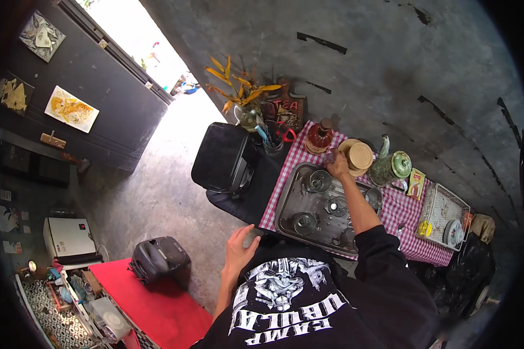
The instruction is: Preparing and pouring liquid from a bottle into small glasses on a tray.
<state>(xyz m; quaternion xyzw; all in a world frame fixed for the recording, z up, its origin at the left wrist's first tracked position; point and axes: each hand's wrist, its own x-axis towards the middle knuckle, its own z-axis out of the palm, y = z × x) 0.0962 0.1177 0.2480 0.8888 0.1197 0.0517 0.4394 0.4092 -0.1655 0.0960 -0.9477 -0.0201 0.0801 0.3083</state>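
Currently, person's right grip [336, 165] curled just left of wooden container [361, 156] (whether clasping anything, cannot tell). Amber bottle [318, 139] ahead-left of it; tray [289, 205] with glasses [304, 223] nearer person, on cloth-covered desk [399, 215]. Left grip [241, 245] unclenched, left of tray.

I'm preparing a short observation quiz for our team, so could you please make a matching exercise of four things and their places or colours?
Things
1. Right hand
2. Glass cups
3. Teapot
4. Wire basket

Places or colours
A. Green, with its lid on
B. Standing in the metal tray
C. At the right-hand end of the checked cloth
D. By the tray's far edge, arm stretched over the tray

Pairs: 1-D, 2-B, 3-A, 4-C.
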